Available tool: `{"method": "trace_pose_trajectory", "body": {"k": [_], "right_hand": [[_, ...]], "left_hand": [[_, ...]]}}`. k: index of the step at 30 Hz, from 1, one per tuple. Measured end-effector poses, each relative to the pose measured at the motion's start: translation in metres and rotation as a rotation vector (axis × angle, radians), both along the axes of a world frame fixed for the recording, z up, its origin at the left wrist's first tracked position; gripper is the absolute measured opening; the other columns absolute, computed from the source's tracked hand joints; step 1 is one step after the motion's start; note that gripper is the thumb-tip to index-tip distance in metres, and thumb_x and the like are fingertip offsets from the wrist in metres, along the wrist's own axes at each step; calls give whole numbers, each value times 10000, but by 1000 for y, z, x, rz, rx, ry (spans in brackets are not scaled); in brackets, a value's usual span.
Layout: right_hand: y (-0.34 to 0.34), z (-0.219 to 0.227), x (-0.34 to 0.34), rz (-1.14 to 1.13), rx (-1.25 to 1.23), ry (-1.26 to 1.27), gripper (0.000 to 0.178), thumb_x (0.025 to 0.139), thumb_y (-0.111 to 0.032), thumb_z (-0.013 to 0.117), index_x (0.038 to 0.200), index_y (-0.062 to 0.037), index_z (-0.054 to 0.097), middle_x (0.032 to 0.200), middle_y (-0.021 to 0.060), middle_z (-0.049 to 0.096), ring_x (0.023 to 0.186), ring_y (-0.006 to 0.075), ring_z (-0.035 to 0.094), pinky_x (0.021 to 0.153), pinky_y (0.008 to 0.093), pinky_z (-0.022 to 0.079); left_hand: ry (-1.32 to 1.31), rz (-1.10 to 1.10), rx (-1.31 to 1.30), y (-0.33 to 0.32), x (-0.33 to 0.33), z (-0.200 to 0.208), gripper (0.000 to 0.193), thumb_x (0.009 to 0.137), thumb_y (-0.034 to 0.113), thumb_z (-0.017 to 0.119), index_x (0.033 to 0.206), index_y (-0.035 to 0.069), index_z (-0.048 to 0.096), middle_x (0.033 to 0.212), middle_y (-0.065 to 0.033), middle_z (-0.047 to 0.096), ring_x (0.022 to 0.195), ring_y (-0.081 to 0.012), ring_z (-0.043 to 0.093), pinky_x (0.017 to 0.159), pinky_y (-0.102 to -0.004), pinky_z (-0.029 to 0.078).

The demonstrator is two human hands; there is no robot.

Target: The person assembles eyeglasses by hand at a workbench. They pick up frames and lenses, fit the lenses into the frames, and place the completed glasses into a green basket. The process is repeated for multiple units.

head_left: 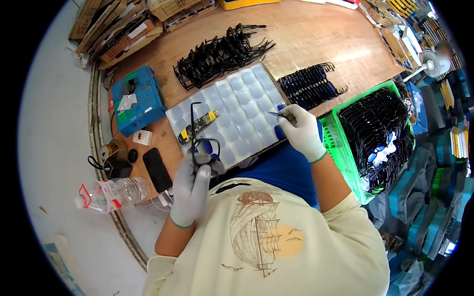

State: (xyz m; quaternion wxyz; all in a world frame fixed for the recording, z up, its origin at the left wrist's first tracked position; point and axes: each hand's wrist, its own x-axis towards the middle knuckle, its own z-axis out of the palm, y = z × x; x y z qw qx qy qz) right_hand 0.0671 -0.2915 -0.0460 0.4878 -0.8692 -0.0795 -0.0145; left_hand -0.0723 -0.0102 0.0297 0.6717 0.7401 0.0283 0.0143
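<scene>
Cream, ship-printed shirt fabric (212, 241) is filling the bottom centre. Left of centre, the white-gloved left hand (192, 185) is clasping slim, black, plastic-looking glasses (194, 141) in curled fingers, their straight temple (192, 118) jutting above the fingertips; right of centre, the gloved right hand (300, 129) is pinching a thin, pointed tool (274, 114) near a pale, bumpy tray (247, 114).

Cardboard (136, 34) is stacked between ten and eleven o'clock, with a blue box (148, 108) at ten on the tabletop (321, 32). Toward half past eight lies a black phone (157, 170); farther out, a clear bottle (126, 191) rests on its side. A yellow container (247, 4) sits at twelve, a white fan (430, 64) at two.
</scene>
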Motion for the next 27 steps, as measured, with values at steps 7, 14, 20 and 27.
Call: {"method": "trace_pose_trajectory", "body": {"k": [7,14,20,27], "right_hand": [[-7,-41,-13,-161,-166,64,269,889,-147,667,1133,-40,704,967,231,730,923,399,713,824,441,565],[-3,-35,-13,-224,37,12,291,905,-115,685,1176,-11,706,951,197,751,864,300,747,808,363,581],[26,24,-39,3,610,173,339,933,-47,687,1258,39,646,1002,105,726,868,113,673,802,280,557],[55,46,-58,177,929,473,340,917,-36,705,1242,20,622,952,119,714,753,146,658,691,277,541]], "left_hand": [[80,-116,4,-16,8,-22,232,1033,97,497,1193,-63,545,980,-131,709,894,-180,674,839,-326,537],[82,-129,-2,-18,14,-28,210,1056,115,472,1200,-32,515,1005,-132,694,909,-168,678,837,-315,548],[118,-67,-40,-23,18,-35,248,1042,98,485,1214,-75,528,965,-147,716,885,-177,687,832,-315,552],[19,-139,214,-29,22,-25,279,1028,104,516,1234,-82,545,906,-175,728,809,-222,727,755,-331,572]]}}
